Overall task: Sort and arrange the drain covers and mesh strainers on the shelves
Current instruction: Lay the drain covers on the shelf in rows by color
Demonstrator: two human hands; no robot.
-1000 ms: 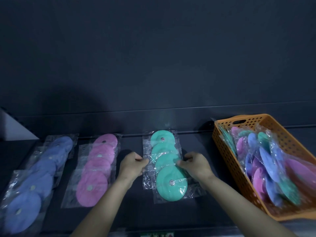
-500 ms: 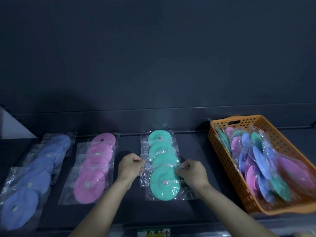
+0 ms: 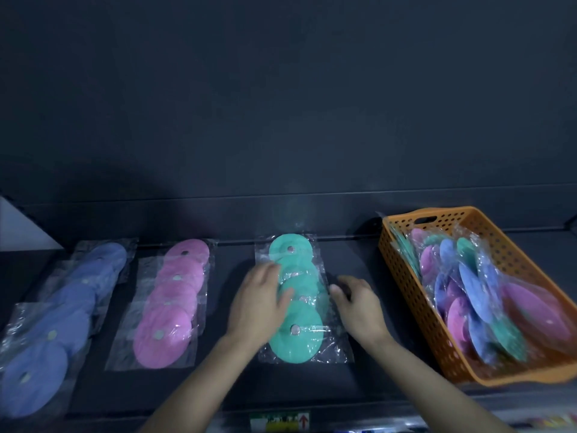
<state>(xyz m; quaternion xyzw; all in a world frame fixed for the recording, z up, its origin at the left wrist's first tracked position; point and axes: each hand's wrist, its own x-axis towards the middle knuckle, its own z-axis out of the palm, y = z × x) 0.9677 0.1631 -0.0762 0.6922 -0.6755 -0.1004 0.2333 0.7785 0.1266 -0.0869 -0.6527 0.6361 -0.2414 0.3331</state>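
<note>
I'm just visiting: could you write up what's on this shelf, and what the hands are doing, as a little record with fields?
Shelf: dark, holding three rows of bagged round covers
Left row: blue covers
Middle row: pink covers
Right row: teal covers
Basket: orange, far right, mixed bagged covers inside
Left hand: flat on the teal covers
Right hand: relaxed, at that row's right edge

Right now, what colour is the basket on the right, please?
The basket is orange; head view.
</note>
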